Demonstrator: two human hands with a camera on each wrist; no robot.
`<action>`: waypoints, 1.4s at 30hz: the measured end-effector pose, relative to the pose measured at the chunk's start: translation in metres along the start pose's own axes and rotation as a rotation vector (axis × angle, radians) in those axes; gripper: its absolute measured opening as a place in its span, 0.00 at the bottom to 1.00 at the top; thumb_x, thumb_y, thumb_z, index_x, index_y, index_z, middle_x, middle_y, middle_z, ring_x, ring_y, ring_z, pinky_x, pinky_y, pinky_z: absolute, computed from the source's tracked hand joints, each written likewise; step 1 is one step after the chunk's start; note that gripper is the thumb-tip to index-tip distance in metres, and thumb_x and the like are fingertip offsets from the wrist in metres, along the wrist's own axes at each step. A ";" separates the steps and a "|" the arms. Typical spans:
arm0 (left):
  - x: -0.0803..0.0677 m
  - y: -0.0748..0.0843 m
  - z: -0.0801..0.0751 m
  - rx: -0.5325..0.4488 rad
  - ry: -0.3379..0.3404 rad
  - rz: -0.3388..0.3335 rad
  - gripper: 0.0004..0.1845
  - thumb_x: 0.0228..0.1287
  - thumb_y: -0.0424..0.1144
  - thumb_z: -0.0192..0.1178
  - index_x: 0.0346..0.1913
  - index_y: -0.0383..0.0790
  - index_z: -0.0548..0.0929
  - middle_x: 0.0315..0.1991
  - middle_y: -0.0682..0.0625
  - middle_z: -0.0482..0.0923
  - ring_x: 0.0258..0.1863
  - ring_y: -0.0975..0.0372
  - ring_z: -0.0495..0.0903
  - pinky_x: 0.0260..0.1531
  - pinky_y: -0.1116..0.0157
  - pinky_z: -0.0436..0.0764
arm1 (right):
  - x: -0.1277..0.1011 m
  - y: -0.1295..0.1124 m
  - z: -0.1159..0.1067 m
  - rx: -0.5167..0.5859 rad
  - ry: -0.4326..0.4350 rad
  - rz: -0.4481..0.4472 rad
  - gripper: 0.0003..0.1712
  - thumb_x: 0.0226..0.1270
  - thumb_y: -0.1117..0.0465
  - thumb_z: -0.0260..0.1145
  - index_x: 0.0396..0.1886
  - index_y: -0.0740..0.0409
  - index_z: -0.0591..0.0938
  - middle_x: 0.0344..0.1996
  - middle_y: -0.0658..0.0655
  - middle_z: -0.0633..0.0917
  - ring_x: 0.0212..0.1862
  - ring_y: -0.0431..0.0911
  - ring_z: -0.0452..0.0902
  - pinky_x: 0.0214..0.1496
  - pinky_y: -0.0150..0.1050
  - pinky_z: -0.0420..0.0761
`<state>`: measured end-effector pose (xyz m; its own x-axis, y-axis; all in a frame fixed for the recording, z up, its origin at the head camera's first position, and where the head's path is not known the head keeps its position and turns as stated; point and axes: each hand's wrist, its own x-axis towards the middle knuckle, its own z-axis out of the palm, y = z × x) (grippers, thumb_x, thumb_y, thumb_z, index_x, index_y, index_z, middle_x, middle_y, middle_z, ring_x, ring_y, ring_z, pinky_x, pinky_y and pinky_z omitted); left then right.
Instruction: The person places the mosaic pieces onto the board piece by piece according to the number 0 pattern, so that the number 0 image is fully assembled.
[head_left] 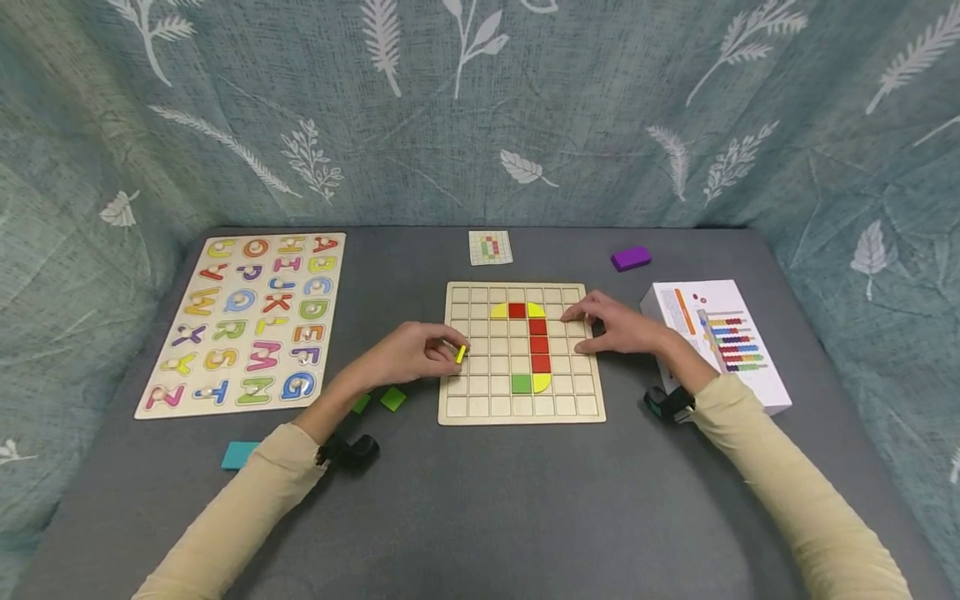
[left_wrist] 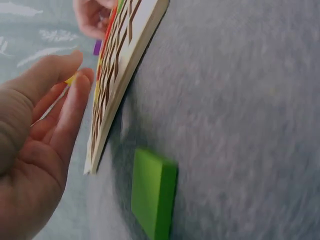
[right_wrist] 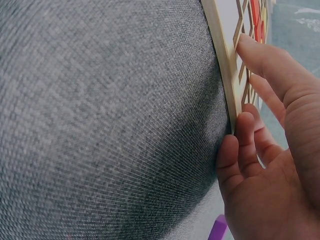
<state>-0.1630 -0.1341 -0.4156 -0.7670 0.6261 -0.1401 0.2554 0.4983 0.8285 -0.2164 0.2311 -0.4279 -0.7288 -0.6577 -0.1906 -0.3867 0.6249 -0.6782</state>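
Note:
A wooden grid board [head_left: 480, 410] lies in the middle of the grey table, with red [head_left: 539, 344], yellow [head_left: 498, 311] and green [head_left: 521, 384] tiles set in its cells. My left hand [head_left: 420, 352] pinches a small yellow tile [head_left: 460, 353] at the board's left edge; the tile's tip [left_wrist: 70, 79] peeks out between its fingertips in the left wrist view. My right hand [head_left: 611, 325] rests on the board's right edge [right_wrist: 223, 65] with straight fingers, thumb against the side. Two green tiles [head_left: 392, 398] lie just left of the board, one of them [left_wrist: 152, 192] close to my left palm.
An alphabet puzzle board [head_left: 247, 321] lies at the left. A pattern card [head_left: 491, 247] and a purple block [head_left: 631, 257] sit at the back. A white box [head_left: 716, 337] stands at the right, a teal tile [head_left: 240, 454] at the front left.

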 end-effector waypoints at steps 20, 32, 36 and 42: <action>0.019 0.028 0.040 0.592 -0.059 0.290 0.11 0.65 0.43 0.64 0.45 0.41 0.82 0.30 0.54 0.72 0.32 0.65 0.67 0.35 0.68 0.69 | 0.000 -0.002 0.002 0.008 0.010 -0.012 0.28 0.60 0.61 0.72 0.60 0.59 0.76 0.50 0.63 0.71 0.47 0.50 0.67 0.52 0.46 0.69; 0.022 0.027 0.044 0.682 -0.016 0.448 0.02 0.60 0.38 0.67 0.34 0.44 0.86 0.34 0.53 0.81 0.35 0.64 0.77 0.40 0.67 0.79 | 0.000 -0.001 0.006 0.005 0.007 -0.002 0.28 0.60 0.60 0.72 0.60 0.59 0.76 0.51 0.63 0.71 0.48 0.50 0.68 0.52 0.46 0.70; 0.025 0.028 0.042 0.668 0.003 0.444 0.02 0.57 0.36 0.69 0.34 0.45 0.88 0.33 0.53 0.80 0.33 0.65 0.76 0.38 0.68 0.79 | 0.000 0.000 0.005 0.010 0.008 -0.005 0.28 0.60 0.60 0.72 0.60 0.59 0.76 0.51 0.63 0.71 0.48 0.50 0.68 0.52 0.46 0.69; 0.023 0.030 0.042 0.659 0.003 0.432 0.03 0.57 0.36 0.69 0.35 0.44 0.90 0.31 0.52 0.78 0.30 0.67 0.74 0.34 0.70 0.77 | 0.001 0.001 0.004 0.011 -0.002 -0.007 0.28 0.60 0.61 0.71 0.60 0.60 0.76 0.51 0.63 0.71 0.48 0.50 0.67 0.52 0.46 0.69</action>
<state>-0.1482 -0.0795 -0.4174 -0.5216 0.8443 0.1229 0.8268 0.4647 0.3170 -0.2150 0.2296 -0.4309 -0.7252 -0.6626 -0.1873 -0.3852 0.6158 -0.6873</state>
